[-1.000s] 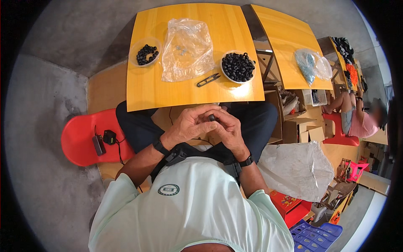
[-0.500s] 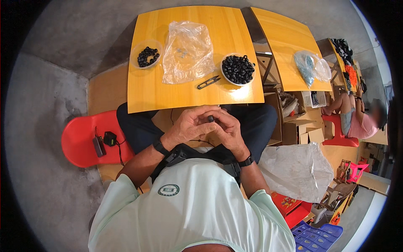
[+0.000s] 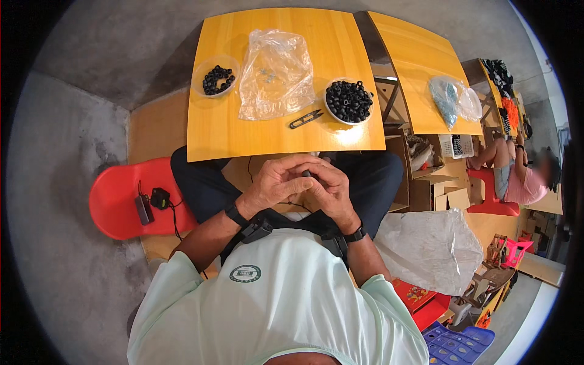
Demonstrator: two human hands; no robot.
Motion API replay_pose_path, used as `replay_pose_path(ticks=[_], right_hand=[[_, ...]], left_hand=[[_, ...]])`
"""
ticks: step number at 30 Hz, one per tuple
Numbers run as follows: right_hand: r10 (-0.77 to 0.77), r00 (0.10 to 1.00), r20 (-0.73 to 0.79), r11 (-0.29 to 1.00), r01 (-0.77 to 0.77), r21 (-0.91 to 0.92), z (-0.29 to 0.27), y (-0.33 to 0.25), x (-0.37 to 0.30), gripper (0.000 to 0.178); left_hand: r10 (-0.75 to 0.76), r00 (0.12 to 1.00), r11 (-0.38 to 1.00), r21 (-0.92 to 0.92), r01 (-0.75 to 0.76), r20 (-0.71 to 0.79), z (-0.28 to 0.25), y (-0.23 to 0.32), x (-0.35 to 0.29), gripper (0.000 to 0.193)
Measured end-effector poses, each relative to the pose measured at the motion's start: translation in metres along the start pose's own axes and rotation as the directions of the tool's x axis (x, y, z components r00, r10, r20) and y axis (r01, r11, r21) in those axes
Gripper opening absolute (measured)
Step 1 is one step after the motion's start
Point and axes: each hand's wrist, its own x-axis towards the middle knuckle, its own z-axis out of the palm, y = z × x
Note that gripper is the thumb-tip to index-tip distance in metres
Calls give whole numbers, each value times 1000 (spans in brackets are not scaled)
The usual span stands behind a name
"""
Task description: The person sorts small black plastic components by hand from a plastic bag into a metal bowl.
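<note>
My left hand (image 3: 272, 184) and my right hand (image 3: 330, 187) meet just off the near edge of the table, above my lap. Both are closed, fingers curled and thumbs drawn in, around a small black cylindrical piece (image 3: 306, 174). Only one end of that piece shows between the thumbs and fingers. On the table beyond, a bowl (image 3: 328, 109) on the right is heaped with black ring-like pieces (image 3: 348, 100). A clear bowl (image 3: 198, 85) at the left holds fewer such pieces (image 3: 217, 79). Thread snips (image 3: 305, 119) lie beside the right bowl.
A crumpled clear plastic bag (image 3: 274, 79) lies between the bowls on the yellow table (image 3: 243, 140). A red stool (image 3: 109, 201) with black devices stands at my left. On my right are cardboard boxes (image 3: 429, 191), a white sack (image 3: 426, 249) and a seated person (image 3: 523, 179).
The table and bowls sit slightly farther right in the view. My hands stay together around the black piece, with the fingers shifted only a little.
</note>
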Motion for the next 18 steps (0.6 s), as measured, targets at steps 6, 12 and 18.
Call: replay_pose_path(ticks=[6,12,18], right_hand=[[344,935,82,747,-325,580,1,13,-6,26],[392,919,44,542,-269,796,-2,46,-21,36],[432,902,4,442,-216,871,1,45,-18,37]], left_hand=[[-75,997,994,-79,77,24,-11,-12,5,46],[-72,995,995,-63,76,62,-15,-8,3,57],[-150,989,986,-70,151,7,-29,-14,-3,52]])
